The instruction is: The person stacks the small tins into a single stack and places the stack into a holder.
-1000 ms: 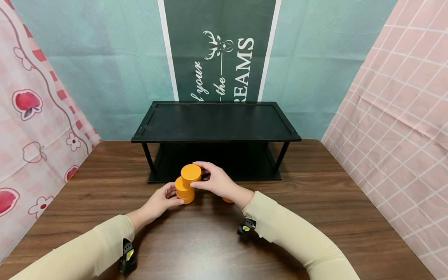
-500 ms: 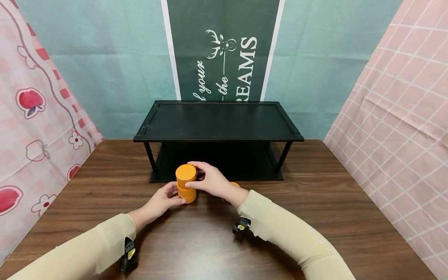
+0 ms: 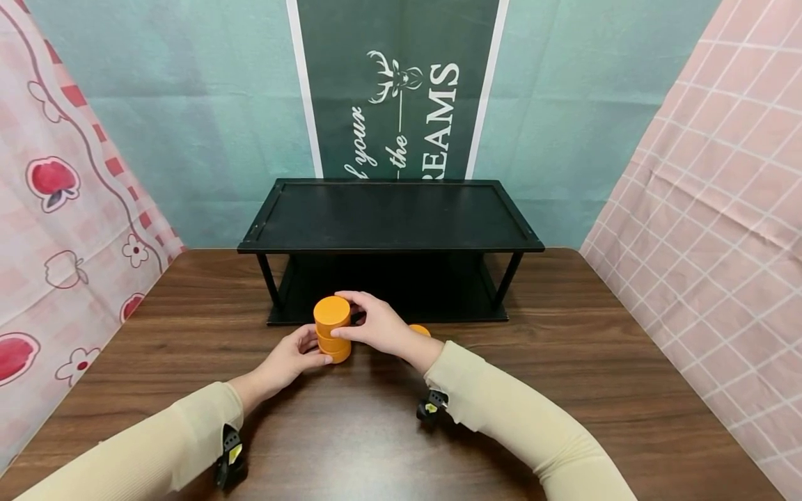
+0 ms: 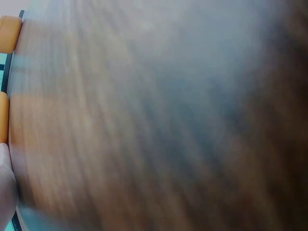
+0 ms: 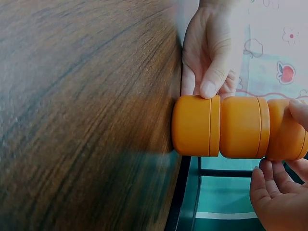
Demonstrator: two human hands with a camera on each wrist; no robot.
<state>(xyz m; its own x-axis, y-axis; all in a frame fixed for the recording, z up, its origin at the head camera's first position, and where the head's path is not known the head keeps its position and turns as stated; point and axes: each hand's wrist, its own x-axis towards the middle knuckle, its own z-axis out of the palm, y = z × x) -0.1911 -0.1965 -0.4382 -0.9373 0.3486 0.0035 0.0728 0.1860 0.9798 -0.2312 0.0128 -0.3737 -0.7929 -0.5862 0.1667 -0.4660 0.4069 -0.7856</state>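
Three small orange lidded jars stand in a column on the table. The right wrist view shows them sideways: bottom jar (image 5: 195,126), middle jar (image 5: 243,127) and top jar (image 5: 285,130), each with a lid seam. My left hand (image 3: 285,360) holds the bottom jar from the left, thumb against its side. With thumb and fingers, my right hand (image 3: 379,325) grips the top jar, which sits right over the middle one. Another orange jar (image 3: 420,329) is partly hidden behind my right wrist. The left wrist view is mostly blurred table, with my left thumb (image 4: 6,185) at its edge.
A black two-level rack (image 3: 391,217) stands just behind the jars, its lower shelf close to my right fingers. The brown wooden table (image 3: 388,431) reaches toward me. Patterned cloth (image 3: 69,209) hangs on the left, pink checked cloth (image 3: 720,209) on the right.
My right hand has brought the top jar left and down, from offset over the stack to lined up on the middle jar. The left hand has stayed at the bottom jar.
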